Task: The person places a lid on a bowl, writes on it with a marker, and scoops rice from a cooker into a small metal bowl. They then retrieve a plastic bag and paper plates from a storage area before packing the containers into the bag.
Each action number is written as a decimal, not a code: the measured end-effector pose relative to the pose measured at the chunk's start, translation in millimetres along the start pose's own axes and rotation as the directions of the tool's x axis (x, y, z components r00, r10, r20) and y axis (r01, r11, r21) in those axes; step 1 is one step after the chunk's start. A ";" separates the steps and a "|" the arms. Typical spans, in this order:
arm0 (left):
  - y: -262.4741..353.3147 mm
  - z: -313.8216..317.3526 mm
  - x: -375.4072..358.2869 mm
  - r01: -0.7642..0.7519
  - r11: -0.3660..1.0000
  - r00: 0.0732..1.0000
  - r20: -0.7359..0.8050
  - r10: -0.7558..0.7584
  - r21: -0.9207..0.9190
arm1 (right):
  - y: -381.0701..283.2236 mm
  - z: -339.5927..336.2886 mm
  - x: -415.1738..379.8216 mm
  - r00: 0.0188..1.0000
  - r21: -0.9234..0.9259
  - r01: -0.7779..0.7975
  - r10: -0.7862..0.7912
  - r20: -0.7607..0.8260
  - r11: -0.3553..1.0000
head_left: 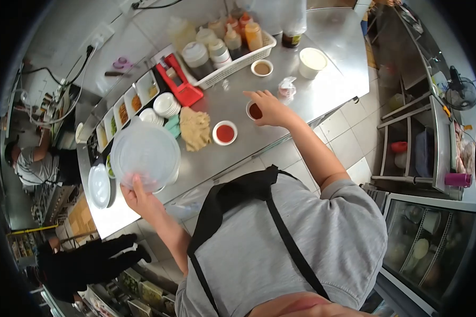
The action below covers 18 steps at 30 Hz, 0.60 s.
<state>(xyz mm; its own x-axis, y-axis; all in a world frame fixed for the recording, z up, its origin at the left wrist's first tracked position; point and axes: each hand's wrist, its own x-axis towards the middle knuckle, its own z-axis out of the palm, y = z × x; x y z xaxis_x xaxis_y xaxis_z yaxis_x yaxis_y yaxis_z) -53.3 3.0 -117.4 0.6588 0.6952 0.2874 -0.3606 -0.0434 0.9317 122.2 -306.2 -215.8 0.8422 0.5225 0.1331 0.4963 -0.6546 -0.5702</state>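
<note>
Holding plastic lid [143, 150] by rim in left hand [137, 199], left of red sauce cup [225, 133]; over dark sauce cup [253, 111], right of red sauce cup, with nearer right hand [272, 109] half open; cannot tell whether gripping

"What's the room like?"

"A kitchen by the look of it, with a pale tiled wall [153, 29] behind a steel tabletop [346, 47]. A power socket [98, 39] sits on that wall, cables trailing from it"

"And underfoot?"

"Light square floor tiles [349, 119] with darker joints, showing past the tabletop's edge"

"What's off to the right?"

"A metal rack [405, 179] with open shelves, a dark fan [461, 94] near it. Nearer stands a glass-fronted fridge [439, 202], pale-framed, wire shelves [419, 235] inside"

"How's the light?"

"Bright on the tabletop, almost white at its near left corner, and dimmer inside the rack and fridge"
</note>
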 end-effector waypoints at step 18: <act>-16.6 8.7 -28.3 0.039 0.957 0.983 -0.183 0.015 0.289 | 289.7 -163.6 -29.5 0.603 -0.110 -0.756 0.620 -0.501 0.646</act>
<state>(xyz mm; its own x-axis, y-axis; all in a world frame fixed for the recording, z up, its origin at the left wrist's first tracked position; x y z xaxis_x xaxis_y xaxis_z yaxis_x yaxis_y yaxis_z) -60.2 -22.2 -139.1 0.5209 0.8143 0.2560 -0.1283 -0.2218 0.9666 275.6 -600.6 -252.3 0.9215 -0.3649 0.1328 -0.2926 -0.8775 -0.3800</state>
